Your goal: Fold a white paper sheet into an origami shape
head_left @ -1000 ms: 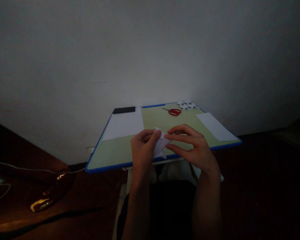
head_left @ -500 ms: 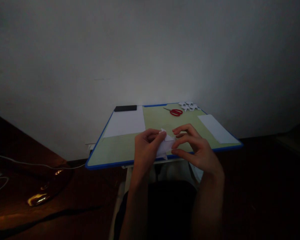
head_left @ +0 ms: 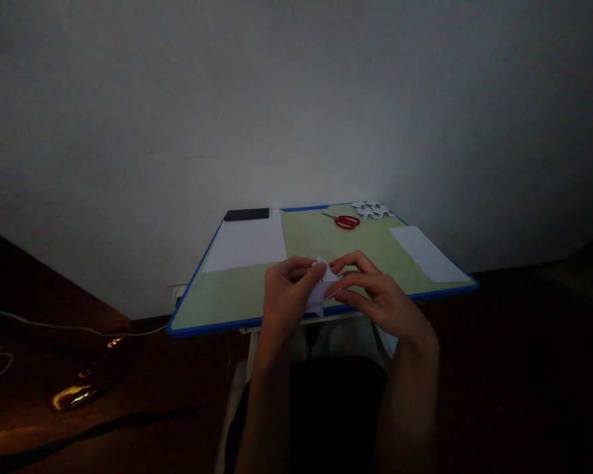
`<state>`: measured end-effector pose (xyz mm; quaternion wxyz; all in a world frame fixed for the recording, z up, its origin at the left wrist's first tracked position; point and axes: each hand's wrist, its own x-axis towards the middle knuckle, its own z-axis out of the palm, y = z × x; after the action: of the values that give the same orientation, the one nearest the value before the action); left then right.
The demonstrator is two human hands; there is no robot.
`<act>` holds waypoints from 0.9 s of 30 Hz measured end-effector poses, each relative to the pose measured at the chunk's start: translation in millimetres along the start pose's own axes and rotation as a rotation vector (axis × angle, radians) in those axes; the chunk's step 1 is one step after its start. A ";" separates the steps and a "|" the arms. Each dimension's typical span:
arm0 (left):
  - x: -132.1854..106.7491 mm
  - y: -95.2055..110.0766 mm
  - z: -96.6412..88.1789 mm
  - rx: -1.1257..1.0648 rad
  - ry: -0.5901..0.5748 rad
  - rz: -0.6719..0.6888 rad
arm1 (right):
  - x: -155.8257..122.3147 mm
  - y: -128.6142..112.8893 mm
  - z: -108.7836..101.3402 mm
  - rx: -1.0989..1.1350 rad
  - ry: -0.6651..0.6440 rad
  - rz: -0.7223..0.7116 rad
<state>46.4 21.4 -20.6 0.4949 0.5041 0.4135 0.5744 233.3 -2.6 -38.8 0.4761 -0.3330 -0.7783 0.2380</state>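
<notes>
A small piece of folded white paper is held above the front edge of the table, with pointed corners sticking out at its top and bottom. My left hand is closed on its left side, thumb pressed on top. From the right, my right hand reaches in with bent fingers, the fingertips at the paper's right edge and pinching there. The fingers partly cover the folds, so the paper's full shape is hidden.
Blue-rimmed green tabletop stands against the wall. On it are red-handled scissors, several folded white paper pieces, a white sheet with a dark flat object, and a white paper strip. A white cable runs at left.
My right hand has moved left, its fingers closing in from beside the folded paper onto its right edge. My left hand keeps its hold. The view has shifted slightly.
</notes>
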 end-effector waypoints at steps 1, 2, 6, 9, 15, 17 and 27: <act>0.5 -0.4 -0.1 -0.004 -0.002 -0.001 | -0.4 1.4 -0.1 0.017 0.001 -0.001; 0.9 -0.6 -0.3 -0.011 -0.003 -0.004 | -0.9 3.1 -0.3 0.036 0.010 -0.005; -0.3 -0.6 -0.8 -0.019 -0.020 -0.018 | -2.4 9.9 -2.6 0.122 0.097 -0.042; -2.3 0.3 -0.6 -0.023 -0.035 -0.024 | -2.7 10.6 -4.1 0.170 0.097 -0.041; -3.9 3.5 1.0 -0.023 0.014 0.004 | 0.1 2.9 -0.1 0.083 0.147 0.034; -4.5 4.8 1.8 -0.007 0.039 0.021 | 2.3 0.9 2.7 0.073 0.207 0.047; -3.7 0.7 5.0 -0.056 0.071 0.018 | 8.7 -10.4 4.9 -0.027 0.281 -0.077</act>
<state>51.2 17.5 -19.8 0.4889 0.4730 0.4099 0.6077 222.9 -3.3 -28.7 0.5844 -0.3395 -0.7194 0.1602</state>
